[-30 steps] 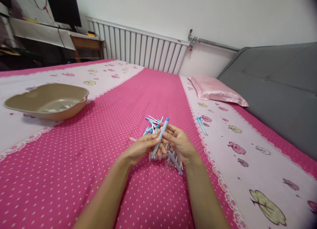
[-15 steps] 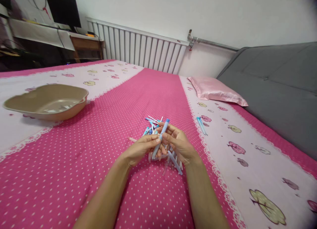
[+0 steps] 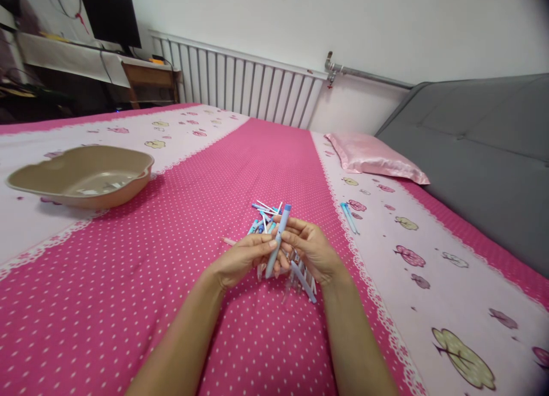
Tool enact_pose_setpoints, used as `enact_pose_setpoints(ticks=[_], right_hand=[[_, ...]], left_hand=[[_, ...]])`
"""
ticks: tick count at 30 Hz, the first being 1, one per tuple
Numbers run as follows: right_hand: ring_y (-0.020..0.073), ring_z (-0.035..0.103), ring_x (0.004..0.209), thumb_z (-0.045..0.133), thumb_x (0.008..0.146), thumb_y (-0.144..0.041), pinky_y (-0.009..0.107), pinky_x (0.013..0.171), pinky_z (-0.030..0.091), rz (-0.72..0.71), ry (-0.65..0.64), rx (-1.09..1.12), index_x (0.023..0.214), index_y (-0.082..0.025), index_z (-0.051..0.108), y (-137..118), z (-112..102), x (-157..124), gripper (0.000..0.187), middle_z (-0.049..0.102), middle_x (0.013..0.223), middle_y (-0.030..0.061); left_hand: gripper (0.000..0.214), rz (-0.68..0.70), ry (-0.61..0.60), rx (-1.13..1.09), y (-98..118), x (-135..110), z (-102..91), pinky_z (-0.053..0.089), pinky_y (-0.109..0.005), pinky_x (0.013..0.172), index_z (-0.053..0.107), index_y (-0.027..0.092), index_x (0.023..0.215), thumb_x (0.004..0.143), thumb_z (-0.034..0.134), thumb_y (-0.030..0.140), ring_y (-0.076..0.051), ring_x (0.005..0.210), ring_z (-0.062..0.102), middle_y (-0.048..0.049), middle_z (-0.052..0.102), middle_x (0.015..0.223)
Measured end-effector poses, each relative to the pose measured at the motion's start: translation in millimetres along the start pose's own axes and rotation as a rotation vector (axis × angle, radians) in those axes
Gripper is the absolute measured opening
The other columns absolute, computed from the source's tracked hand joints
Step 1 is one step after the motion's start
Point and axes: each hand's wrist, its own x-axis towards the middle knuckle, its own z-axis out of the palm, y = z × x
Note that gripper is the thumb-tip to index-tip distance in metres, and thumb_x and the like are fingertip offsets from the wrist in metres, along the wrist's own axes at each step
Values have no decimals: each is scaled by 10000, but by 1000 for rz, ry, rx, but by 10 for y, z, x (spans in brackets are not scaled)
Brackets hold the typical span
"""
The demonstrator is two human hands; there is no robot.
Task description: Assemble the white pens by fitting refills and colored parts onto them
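Between my two hands is a pale blue pen [image 3: 283, 218] with a darker blue end, held at a steep slant. My left hand [image 3: 246, 254] pinches its lower part between thumb and fingers. My right hand [image 3: 312, 248] grips it from the other side, higher up. Behind and below the hands lies a loose pile of pen parts [image 3: 262, 220], blue pieces and thin white sticks, partly hidden by my fingers. Under my right hand a lavender pen barrel [image 3: 303, 282] rests among clear pieces. A pinkish thin stick [image 3: 229, 241] pokes out by my left hand.
Two light blue pens [image 3: 349, 218] lie together on the bedspread to the right. A beige plastic basin [image 3: 128, 182] with small clear pieces inside stands at the left. A pink pillow [image 3: 377, 159] lies near the grey headboard [image 3: 476, 133]. A radiator [image 3: 240, 79] lines the far wall.
The pale blue pen has turned slightly more upright, its top shifting a little to the left. Both hands keep their hold, and the other things stay put.
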Motion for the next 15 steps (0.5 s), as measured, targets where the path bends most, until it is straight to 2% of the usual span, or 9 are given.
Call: enact_pose_setpoints(ticks=[4,8,11,15], right_hand=[[81,556,481,737,649,-233,202,463,494,-26,58,-24,942,-180,666,40,-37,17,306,664,718,7],[106,574,457,729,649,-271,245,444,495,-22,86,-54,957,-183,664,90,-67,31,327,694,793,35],[140,631,578,737,631,-264,258,542,517,-51,146,-117,912,-173,680,109,-66,46,301,704,788,43],[184,661,751,727,633,-254,310,701,518,-137,194,-212,878,-188,697,105,-34,64,255,713,818,48]], left_hand=[[318,7,52,88,-21,20,-5,459,-242,632,647,92,851,807,541,389,-134,658,607,-112,664,797],[327,37,112,182,-72,69,-23,457,-240,603,665,93,863,786,567,396,-139,647,613,-101,666,777],[301,97,220,296,-104,113,-28,446,-231,588,682,99,798,752,604,386,-131,621,601,-82,674,734],[264,205,394,567,-115,142,-13,424,-227,547,705,122,739,753,591,360,-128,568,583,-45,676,663]])
